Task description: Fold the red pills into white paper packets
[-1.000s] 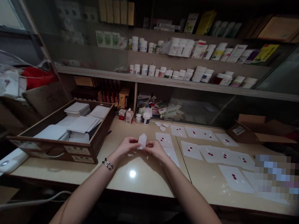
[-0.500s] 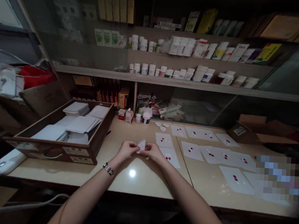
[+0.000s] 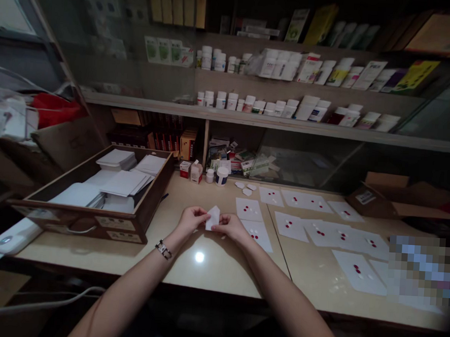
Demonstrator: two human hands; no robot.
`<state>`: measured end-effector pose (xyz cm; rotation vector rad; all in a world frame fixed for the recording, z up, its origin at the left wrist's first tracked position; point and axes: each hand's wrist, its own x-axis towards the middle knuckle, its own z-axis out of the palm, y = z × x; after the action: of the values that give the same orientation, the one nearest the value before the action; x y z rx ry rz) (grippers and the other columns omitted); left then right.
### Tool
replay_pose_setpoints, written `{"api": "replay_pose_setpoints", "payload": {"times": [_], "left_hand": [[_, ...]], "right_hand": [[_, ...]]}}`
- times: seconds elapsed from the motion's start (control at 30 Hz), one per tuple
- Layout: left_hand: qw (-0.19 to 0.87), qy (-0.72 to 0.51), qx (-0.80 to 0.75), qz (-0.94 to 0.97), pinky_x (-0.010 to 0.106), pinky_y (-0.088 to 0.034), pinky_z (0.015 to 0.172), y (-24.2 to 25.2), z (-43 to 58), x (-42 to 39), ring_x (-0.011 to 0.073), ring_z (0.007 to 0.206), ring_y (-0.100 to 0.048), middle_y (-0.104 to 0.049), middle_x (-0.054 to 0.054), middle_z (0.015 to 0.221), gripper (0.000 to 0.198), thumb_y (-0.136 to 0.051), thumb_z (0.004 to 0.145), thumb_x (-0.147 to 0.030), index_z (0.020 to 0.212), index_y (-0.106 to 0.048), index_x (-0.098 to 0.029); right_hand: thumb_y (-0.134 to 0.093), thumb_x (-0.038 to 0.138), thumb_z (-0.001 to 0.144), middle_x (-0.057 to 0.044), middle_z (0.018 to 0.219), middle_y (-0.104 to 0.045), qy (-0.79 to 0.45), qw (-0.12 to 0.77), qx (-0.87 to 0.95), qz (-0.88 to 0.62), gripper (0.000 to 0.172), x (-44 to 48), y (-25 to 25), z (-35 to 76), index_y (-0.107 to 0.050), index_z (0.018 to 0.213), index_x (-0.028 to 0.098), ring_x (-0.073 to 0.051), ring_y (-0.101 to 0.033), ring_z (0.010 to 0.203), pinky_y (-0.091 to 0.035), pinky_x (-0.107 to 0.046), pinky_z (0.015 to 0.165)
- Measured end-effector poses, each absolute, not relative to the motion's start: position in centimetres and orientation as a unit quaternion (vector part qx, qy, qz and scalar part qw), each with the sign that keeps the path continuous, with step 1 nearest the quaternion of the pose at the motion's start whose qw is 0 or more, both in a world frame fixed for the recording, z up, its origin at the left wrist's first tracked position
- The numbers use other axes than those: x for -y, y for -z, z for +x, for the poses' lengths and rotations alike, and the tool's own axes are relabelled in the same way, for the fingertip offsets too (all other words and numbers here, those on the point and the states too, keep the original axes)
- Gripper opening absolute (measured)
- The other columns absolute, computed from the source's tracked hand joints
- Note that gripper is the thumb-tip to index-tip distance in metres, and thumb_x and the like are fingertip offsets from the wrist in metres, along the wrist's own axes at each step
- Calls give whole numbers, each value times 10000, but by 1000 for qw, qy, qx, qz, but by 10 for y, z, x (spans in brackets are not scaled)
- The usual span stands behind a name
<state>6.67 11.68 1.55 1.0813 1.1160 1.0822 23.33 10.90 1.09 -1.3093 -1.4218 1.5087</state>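
Both my hands meet over the middle of the beige counter (image 3: 188, 268). My left hand (image 3: 191, 220), with a bracelet on its wrist, and my right hand (image 3: 231, 226) pinch a small folded white paper packet (image 3: 213, 217) between their fingertips, just above the counter. To the right of my right hand lie several flat white paper squares (image 3: 290, 226) with red and white pills on them. The nearest square (image 3: 257, 235) lies right beside my right hand.
A wooden drawer tray (image 3: 103, 222) with stacks of white paper stands at left. Small bottles and boxes (image 3: 209, 173) sit at the counter's back, with folded packets (image 3: 246, 188) nearby. Shelves of medicine bottles rise behind. An open cardboard box (image 3: 394, 196) is at right.
The two hands stayed together on the packet and worked its fold; its upper corner dipped and stands up again. The view has shifted slightly.
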Motion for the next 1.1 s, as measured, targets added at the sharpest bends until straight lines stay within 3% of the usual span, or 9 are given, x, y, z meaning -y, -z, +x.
{"api": "replay_pose_setpoints", "payload": {"times": [0.27,0.6,0.97,1.1], "left_hand": [[613,-404,-446,513,222,-379,506,-13,66,-118,115,516,-521,-609,11,599,392,-805,469,-366,720,-654,-107],[588,-401,-465,525,216,-314,472,-8,69,-116,99,475,-461,-551,-4,531,331,-765,509,-391,606,-632,-103],[601,-403,-459,515,204,-349,484,-15,65,-116,95,500,-499,-617,20,610,324,-771,521,-346,711,-669,-104],[588,-394,-479,519,201,-317,452,-12,64,-117,80,449,-464,-585,6,548,289,-766,510,-329,648,-650,-103]], "right_hand": [[-747,303,522,27,493,-556,-572,334,559,-499,234,-108,-8,233,-606,610,138,-85,-462,449,-340,-202,451],[-743,300,512,26,480,-566,-586,301,562,-500,221,-108,-1,227,-618,597,139,-89,-475,454,-339,-205,463],[-771,393,505,14,512,-570,-568,361,552,-493,320,-112,2,229,-616,615,136,-94,-473,458,-340,-212,456],[-750,415,537,8,538,-575,-547,385,553,-497,328,-112,1,231,-617,645,136,-107,-489,485,-342,-211,461]]}}
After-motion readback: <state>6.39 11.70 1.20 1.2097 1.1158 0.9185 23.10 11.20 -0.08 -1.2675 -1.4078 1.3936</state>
